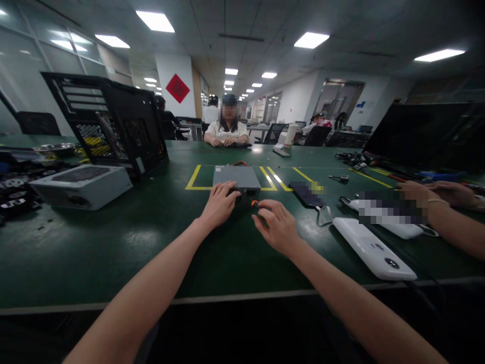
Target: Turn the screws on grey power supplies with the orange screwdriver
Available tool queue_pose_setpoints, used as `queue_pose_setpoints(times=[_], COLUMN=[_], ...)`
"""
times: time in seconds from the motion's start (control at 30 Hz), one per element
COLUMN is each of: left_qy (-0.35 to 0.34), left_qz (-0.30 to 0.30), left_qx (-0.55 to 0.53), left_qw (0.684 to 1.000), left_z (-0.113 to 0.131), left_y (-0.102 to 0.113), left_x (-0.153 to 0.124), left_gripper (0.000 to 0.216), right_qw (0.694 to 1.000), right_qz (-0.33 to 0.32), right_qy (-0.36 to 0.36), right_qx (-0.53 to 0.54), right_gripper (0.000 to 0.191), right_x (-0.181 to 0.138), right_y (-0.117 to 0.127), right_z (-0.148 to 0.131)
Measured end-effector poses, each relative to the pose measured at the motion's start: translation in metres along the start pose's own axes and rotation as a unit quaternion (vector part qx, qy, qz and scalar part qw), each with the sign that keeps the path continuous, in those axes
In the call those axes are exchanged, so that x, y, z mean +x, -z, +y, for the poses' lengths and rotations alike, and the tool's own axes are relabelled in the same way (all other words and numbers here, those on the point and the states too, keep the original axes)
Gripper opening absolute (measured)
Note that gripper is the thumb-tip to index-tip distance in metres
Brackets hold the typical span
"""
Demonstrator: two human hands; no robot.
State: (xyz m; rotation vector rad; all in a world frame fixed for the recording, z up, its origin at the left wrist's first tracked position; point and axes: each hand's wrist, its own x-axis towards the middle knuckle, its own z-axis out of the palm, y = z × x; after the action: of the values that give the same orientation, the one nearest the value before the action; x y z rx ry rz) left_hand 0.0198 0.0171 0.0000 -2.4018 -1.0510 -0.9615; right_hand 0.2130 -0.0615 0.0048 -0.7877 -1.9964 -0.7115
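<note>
A flat grey power supply unit (238, 177) lies on the green table in front of me, with red wires behind its far edge. My left hand (223, 202) grips its near edge, fingers curled over the top and front. Close to the unit's near right corner, by its power socket, is my right hand (276, 225). Its thumb and fingers pinch a small orange-and-black thing (254, 203), mostly hidden by the fingertips, so its kind cannot be made out.
An open black computer case (113, 121) and a larger grey power supply (83, 184) stand at left. On the right are a phone (306, 193), a white device (375, 247), cables and a co-worker's hands (435, 197). Across the table sits another person (227, 126). Yellow tape (193, 178) marks the table.
</note>
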Motion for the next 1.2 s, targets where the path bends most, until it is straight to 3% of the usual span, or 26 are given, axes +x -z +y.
queue_pose_setpoints(times=[0.2, 0.33, 0.47, 0.63, 0.77, 0.93, 1.07, 1.2], left_qy=[-0.015, -0.013, -0.012, -0.011, -0.011, -0.009, -0.013, -0.013], left_qz=[-0.003, -0.009, -0.012, -0.009, -0.010, -0.011, -0.013, -0.015], left_qx=[0.017, 0.010, 0.005, 0.011, 0.007, 0.004, 0.011, 0.014], left_qw=[1.000, 1.000, 1.000, 1.000, 1.000, 1.000, 1.000, 1.000], left_z=[-0.0005, -0.0011, -0.0011, -0.0004, -0.0002, -0.0007, -0.0006, -0.0001], left_y=[-0.0017, -0.0022, -0.0023, -0.0025, -0.0022, -0.0024, -0.0024, -0.0019], left_x=[-0.0014, -0.0018, -0.0016, -0.0017, -0.0018, -0.0019, -0.0019, -0.0018], left_gripper=[0.028, 0.029, 0.031, 0.031, 0.032, 0.032, 0.033, 0.033], right_qw=[0.999, 1.000, 0.999, 1.000, 0.998, 1.000, 0.999, 1.000], right_qz=[0.022, -0.006, 0.013, 0.001, 0.000, -0.002, 0.001, -0.004], right_qy=[-0.006, -0.003, -0.017, -0.017, -0.005, -0.008, -0.011, -0.020], right_qx=[0.043, 0.006, 0.049, 0.014, 0.058, 0.012, 0.054, 0.024], right_gripper=[0.031, 0.021, 0.028, 0.019, 0.028, 0.021, 0.029, 0.024], right_x=[-0.0020, -0.0023, -0.0027, -0.0038, -0.0036, -0.0033, -0.0035, -0.0032], right_y=[-0.0007, -0.0006, -0.0013, -0.0006, -0.0005, -0.0004, -0.0009, -0.0015], right_z=[0.0000, -0.0009, -0.0005, -0.0001, -0.0005, -0.0003, -0.0001, 0.0002])
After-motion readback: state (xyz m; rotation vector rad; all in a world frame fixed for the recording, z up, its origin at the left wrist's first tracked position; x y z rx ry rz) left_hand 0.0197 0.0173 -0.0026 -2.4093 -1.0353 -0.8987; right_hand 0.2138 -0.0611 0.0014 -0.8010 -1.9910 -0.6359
